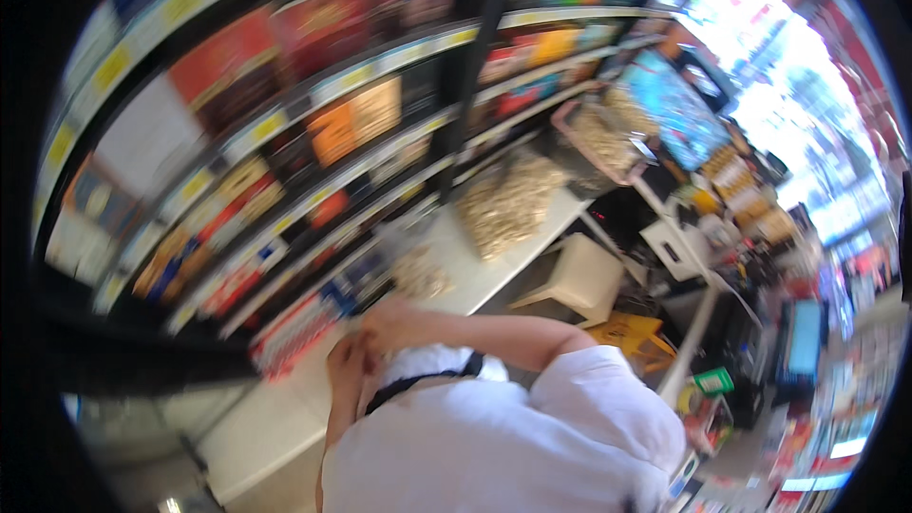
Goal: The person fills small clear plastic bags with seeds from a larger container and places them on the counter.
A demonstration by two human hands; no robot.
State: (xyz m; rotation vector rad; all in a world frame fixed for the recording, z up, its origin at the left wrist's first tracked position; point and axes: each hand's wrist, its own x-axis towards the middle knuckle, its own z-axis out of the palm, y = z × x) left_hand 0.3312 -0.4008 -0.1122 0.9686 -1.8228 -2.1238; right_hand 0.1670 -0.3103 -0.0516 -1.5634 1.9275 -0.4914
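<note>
My left hand (347,363) and my right hand (392,325) meet close in front of my body, above the white counter (263,427). Their fingers come together, but blur hides whether anything is between them. Just beyond my right hand lies a small heap of pale tan pieces (422,272), apparently in clear plastic. Farther along the counter rests a larger clear bag of similar pieces (509,205). Beside my hands, on the shelf side, is a red-and-white carton (296,338).
Shelves of boxed goods (342,135) with price labels rise behind the counter. To the right stand a beige stool (577,276), a pink-rimmed bin (605,139) of tan pieces and a monitor (804,342). A yellow bag (630,331) lies low near the stool.
</note>
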